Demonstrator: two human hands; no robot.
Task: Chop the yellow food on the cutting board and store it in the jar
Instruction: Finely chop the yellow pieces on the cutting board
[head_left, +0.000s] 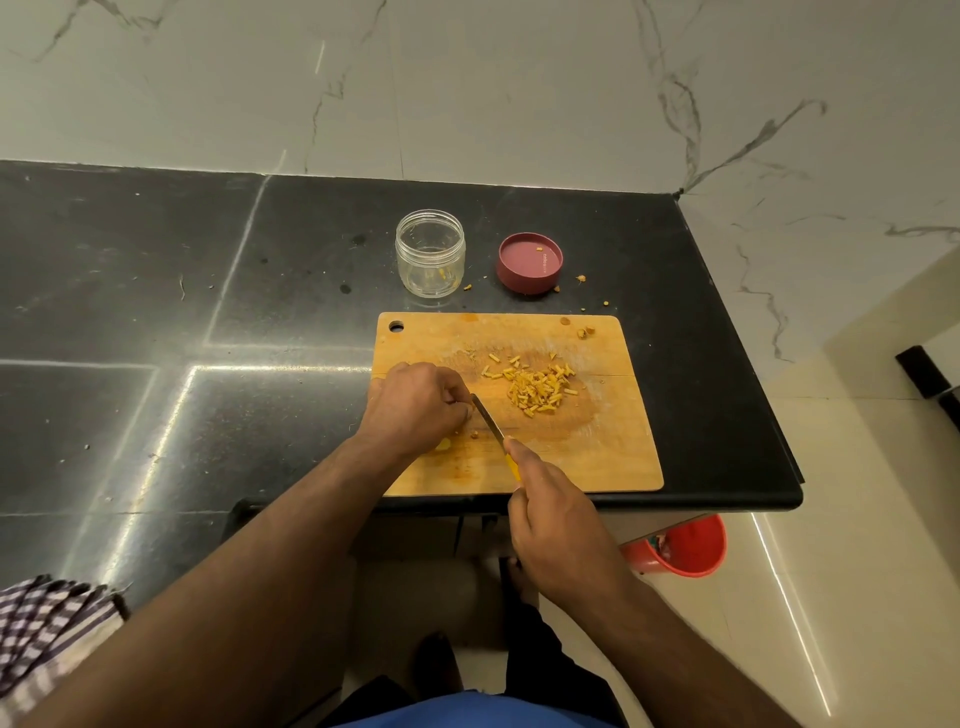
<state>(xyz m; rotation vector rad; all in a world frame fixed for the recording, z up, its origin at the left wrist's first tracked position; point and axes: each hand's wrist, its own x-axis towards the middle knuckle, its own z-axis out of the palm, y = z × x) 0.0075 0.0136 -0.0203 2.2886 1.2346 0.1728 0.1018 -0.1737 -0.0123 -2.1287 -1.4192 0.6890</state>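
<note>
Dim, warm light; glare streaks on the countertop (156, 415); wide-angle bending at edges, perhaps slight softness

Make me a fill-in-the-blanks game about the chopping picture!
1. The right hand holds a ____ with a yellow handle.
2. The glass jar stands on the counter with its lid ____.
3. The red lid lies to the ____ of the jar.
4. The chopped yellow pieces lie on the wooden ____.

Missing words: knife; off; right; cutting board

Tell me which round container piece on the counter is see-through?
The clear glass jar, left of the opaque maroon plastic lid lying upside down.
</note>
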